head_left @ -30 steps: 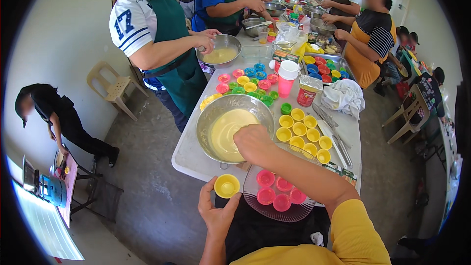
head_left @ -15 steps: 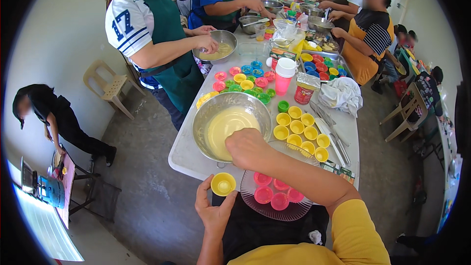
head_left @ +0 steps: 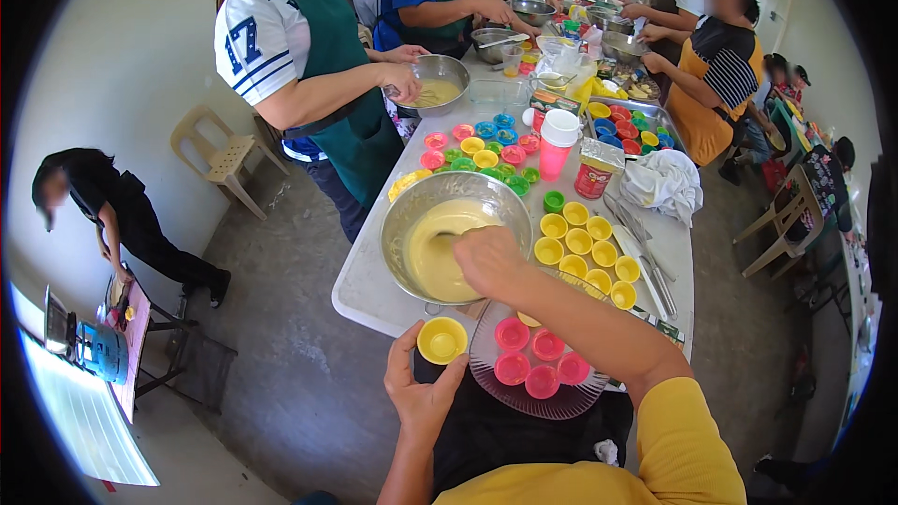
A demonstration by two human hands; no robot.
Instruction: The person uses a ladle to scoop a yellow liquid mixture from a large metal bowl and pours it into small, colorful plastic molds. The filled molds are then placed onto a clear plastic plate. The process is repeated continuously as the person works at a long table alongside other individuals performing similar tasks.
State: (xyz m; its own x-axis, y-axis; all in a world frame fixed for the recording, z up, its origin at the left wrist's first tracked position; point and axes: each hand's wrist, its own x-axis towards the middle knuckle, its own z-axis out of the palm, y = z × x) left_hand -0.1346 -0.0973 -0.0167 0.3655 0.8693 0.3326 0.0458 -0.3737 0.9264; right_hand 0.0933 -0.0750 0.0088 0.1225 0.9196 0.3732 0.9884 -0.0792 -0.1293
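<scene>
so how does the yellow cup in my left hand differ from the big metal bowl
The yellow cup is small; the metal bowl is far larger. The cup is bright yellow, the bowl silvery. The cup is held in your left hand, while the bowl rests on the table. Both are round and open-topped.

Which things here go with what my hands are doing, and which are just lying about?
Likely part of it: yellow cup in your left hand; bowl; batter; utensil in your right hand; pink cups.

Probably lying about: white cloth; red can; beige chair at left.
</scene>
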